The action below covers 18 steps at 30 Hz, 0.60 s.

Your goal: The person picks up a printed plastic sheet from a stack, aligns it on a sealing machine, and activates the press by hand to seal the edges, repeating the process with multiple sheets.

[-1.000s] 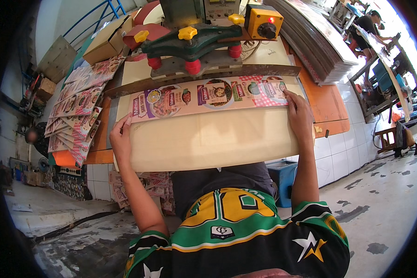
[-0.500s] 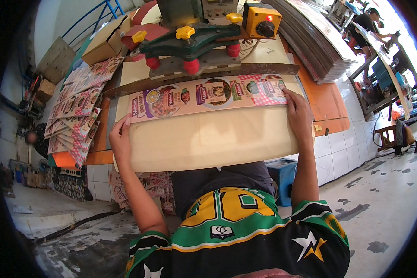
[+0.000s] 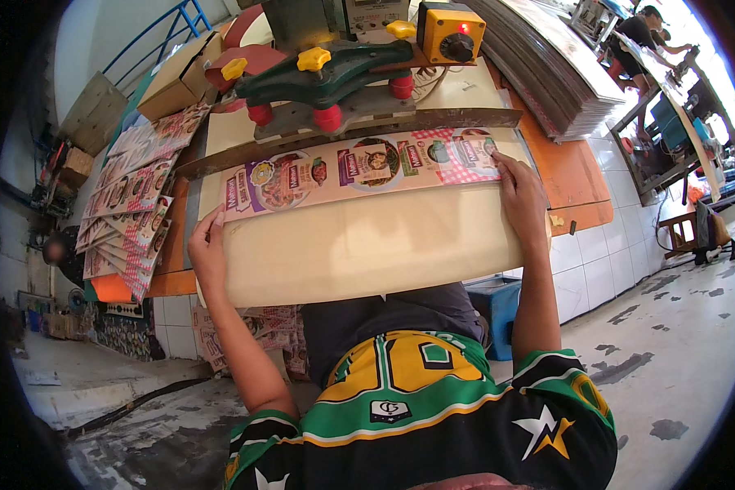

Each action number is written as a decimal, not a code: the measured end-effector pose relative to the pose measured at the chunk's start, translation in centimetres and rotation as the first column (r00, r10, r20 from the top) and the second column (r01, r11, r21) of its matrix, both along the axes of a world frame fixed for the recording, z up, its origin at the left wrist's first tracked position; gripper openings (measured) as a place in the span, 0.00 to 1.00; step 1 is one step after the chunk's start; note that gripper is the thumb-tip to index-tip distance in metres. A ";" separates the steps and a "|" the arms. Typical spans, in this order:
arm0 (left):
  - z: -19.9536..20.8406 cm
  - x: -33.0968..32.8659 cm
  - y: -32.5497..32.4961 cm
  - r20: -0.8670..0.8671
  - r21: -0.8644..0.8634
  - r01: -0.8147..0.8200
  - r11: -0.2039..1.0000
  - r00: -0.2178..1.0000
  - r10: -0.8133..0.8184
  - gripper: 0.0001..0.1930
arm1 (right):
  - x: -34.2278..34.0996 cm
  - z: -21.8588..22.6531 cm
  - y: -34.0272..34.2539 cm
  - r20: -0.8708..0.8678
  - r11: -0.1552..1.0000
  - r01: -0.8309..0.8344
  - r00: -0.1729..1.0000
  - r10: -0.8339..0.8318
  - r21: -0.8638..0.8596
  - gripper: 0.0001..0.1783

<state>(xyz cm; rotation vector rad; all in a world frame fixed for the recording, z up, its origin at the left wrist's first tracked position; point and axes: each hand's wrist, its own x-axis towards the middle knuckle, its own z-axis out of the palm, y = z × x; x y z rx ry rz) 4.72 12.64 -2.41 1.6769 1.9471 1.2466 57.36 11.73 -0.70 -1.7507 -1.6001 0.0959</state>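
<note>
A long printed strip (image 3: 327,171) with food pictures and a pink checked patch lies across a cream sheet (image 3: 367,245), just in front of a long metal bar (image 3: 449,122). At its left end, my left hand (image 3: 209,257) pinches the strip's lower corner between thumb and fingers. My right hand (image 3: 523,192) grips the opposite end, its fingertips on the edge near the bar. Above the bar stands a dark green press head (image 3: 327,69) with yellow knobs and red feet. The undersides of the strip's ends are hidden.
Stacked printed strips (image 3: 131,196) fan out on the orange table (image 3: 576,184) at the left. An open cardboard box (image 3: 180,77) sits behind them. A yellow control box (image 3: 449,34) with a lit red lamp is beside the press. Tall sheet stacks (image 3: 539,73) stand far right; another person (image 3: 641,49) works beyond.
The view has shifted slightly. Both hands keep hold of the strip's ends, and the strip stays in the same place against the bar.
</note>
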 end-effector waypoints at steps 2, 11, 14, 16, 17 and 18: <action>-0.1 -0.1 0.0 -0.004 -0.017 -0.015 1.000 1.000 0.015 0.15 | 0.0 -0.1 0.1 0.011 1.000 0.012 1.000 -0.012 -0.014 0.16; 0.0 0.0 0.0 -0.018 0.002 -0.008 1.000 1.000 0.008 0.15 | 0.4 -0.8 0.4 0.020 0.997 -0.002 1.000 0.001 0.072 0.14; 0.1 0.3 0.0 -0.020 0.011 -0.023 1.000 1.000 0.023 0.15 | 0.8 -1.3 0.8 -0.040 0.991 -0.034 0.998 0.040 0.129 0.15; 0.5 0.5 0.1 0.036 -0.038 -0.037 0.999 0.999 0.039 0.15 | 1.0 -0.2 0.7 -0.197 0.998 -0.022 0.980 0.011 -0.051 0.16; 0.5 0.6 0.3 0.063 -0.064 -0.044 0.997 0.997 0.048 0.15 | 1.0 0.3 0.7 -0.271 0.990 -0.026 0.963 -0.013 -0.142 0.16; 0.4 0.5 0.6 0.083 -0.100 -0.037 0.994 0.996 0.045 0.15 | 1.5 -0.1 1.2 -0.234 0.982 -0.036 0.972 -0.008 -0.186 0.17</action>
